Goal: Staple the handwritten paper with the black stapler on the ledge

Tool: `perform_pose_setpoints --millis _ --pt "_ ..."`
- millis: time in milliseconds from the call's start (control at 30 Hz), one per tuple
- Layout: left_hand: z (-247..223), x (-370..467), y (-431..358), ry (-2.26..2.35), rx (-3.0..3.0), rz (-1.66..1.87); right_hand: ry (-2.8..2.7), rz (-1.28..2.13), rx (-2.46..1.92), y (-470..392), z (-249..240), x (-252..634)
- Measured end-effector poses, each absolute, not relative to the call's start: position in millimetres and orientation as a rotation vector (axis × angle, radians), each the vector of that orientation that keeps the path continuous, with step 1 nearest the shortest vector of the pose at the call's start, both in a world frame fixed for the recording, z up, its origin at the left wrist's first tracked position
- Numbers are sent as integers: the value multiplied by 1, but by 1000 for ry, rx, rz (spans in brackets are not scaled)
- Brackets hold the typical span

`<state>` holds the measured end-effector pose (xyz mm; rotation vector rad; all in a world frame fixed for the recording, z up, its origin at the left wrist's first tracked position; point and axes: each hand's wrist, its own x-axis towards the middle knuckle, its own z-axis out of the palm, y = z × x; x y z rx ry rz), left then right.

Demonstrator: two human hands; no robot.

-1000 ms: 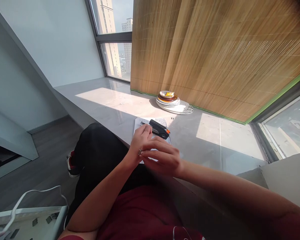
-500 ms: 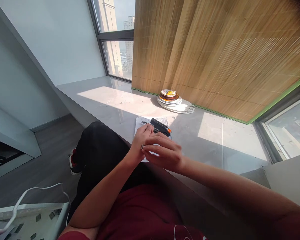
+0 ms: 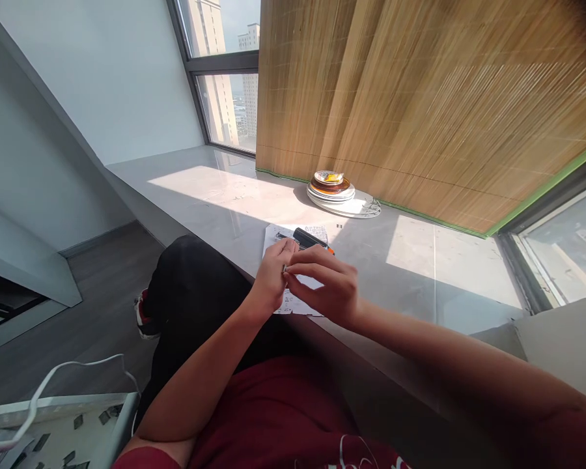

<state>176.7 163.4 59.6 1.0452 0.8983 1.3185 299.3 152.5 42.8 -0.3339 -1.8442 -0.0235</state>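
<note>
Over the near edge of the pale ledge (image 3: 205, 215), my left hand (image 3: 272, 270) sits with its fingers curled together; I can't tell whether they grip anything underneath. At its three o'clock is the small metal piece (image 3: 284, 268), clamped between my right thumb and forefinger. A second ago it was down by my left wrist; now it is up beside the left fingers. I judge the work is now closer to the black device, with the piece not yet let go. Beneath, toward five o'clock, more of the marked paper (image 3: 297, 305) shows than before. The black device (image 3: 308, 237) with its orange tip lies on that paper, at two o'clock from my left hand, its near part now covered by my hands. At three o'clock, my right hand (image 3: 329, 280) arches in, thumb and forefinger pinched.
</note>
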Motion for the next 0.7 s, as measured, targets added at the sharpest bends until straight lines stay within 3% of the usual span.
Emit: perform_pose_setpoints --millis 700 --pt "64 177 160 916 997 1321 -1882 -33 -292 152 44 300"
